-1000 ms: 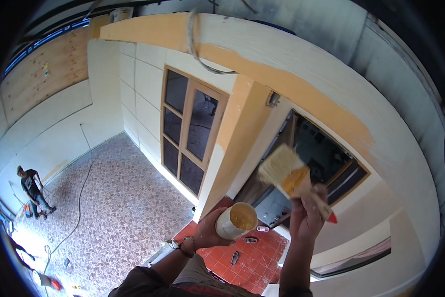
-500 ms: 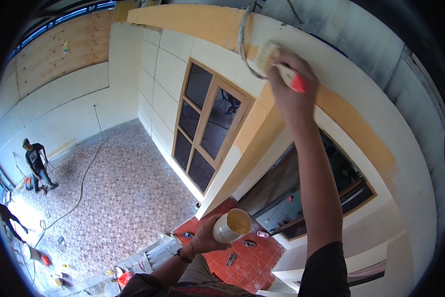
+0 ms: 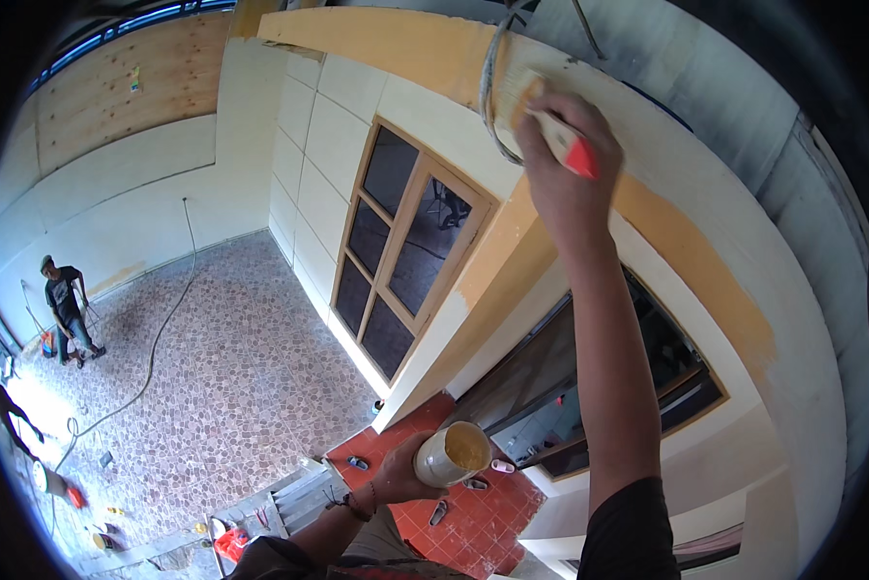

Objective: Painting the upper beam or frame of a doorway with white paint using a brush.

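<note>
My right hand (image 3: 574, 159) reaches up and grips a wide paintbrush (image 3: 557, 137) with a pale handle that is red at its end. The bristles lie against the beam (image 3: 647, 126), close beside a looped grey cable (image 3: 488, 92). Yellow-orange paint (image 3: 686, 251) covers the beam's lower band; its upper part is off-white. Lower down, my left hand (image 3: 402, 476) is wrapped round a pale paint can (image 3: 441, 462). The can is tilted toward me, and yellow-orange paint shows inside its mouth.
Below lie a red tiled floor (image 3: 502, 512) with slippers and a stone-patterned floor (image 3: 250, 319) crossed by a long hose (image 3: 154, 358). A person (image 3: 65, 304) stands far left; another is partly visible at the edge. Wood-framed windows (image 3: 410, 246) line the wall. A white bucket (image 3: 47, 478) stands lower left.
The brush has shifted slightly along the beam beside the cable. My view has tilted a little, and the can stays in my left hand.
</note>
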The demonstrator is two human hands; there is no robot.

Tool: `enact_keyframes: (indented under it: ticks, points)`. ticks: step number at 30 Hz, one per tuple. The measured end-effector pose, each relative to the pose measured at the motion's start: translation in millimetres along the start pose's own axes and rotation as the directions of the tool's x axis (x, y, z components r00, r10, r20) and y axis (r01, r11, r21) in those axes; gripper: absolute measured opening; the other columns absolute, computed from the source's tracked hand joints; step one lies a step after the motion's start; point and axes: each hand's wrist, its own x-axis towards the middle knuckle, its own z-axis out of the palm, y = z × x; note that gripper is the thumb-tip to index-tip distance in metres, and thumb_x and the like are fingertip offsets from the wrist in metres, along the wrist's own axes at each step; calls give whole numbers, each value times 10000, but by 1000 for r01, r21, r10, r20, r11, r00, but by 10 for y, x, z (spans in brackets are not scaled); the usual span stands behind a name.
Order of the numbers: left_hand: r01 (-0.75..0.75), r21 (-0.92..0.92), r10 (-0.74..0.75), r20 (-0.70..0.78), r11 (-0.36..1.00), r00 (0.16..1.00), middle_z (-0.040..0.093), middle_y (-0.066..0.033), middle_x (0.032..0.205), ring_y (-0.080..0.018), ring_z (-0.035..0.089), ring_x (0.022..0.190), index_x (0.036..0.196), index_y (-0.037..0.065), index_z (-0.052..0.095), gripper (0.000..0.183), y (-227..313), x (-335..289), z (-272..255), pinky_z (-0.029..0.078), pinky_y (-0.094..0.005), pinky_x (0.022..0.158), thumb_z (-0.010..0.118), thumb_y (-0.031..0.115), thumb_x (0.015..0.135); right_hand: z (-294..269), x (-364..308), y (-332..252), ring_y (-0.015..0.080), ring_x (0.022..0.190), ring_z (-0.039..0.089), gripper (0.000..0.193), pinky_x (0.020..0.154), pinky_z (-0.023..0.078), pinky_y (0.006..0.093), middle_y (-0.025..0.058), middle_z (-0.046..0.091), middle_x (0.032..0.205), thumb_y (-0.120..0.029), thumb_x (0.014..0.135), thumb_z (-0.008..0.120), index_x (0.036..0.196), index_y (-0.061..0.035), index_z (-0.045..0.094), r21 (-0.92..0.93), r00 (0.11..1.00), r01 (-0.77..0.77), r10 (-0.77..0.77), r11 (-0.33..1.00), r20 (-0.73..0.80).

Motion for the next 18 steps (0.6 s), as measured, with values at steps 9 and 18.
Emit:
enact_keyframes:
  ticks: [9,18]
  points:
    - [4,-37,-3,26,999,1000,614,-138,1217,-275,616,1128,1320,63,477,904,31,8,-9,501,-397,952,915,245,550,55,111,-2,292,789,658,129,719,530,371,142,661,851,-69,759,698,873,-38,646,-111,990,-60,73,992,117]
    - [-9,-60,10,29,998,1000,618,-135,1219,-276,619,1129,1326,66,474,923,39,12,0,501,-394,956,922,254,541,-89,325,57,115,762,661,105,699,516,279,64,710,860,-79,788,683,879,-31,663,-2,972,-98,96,995,213]
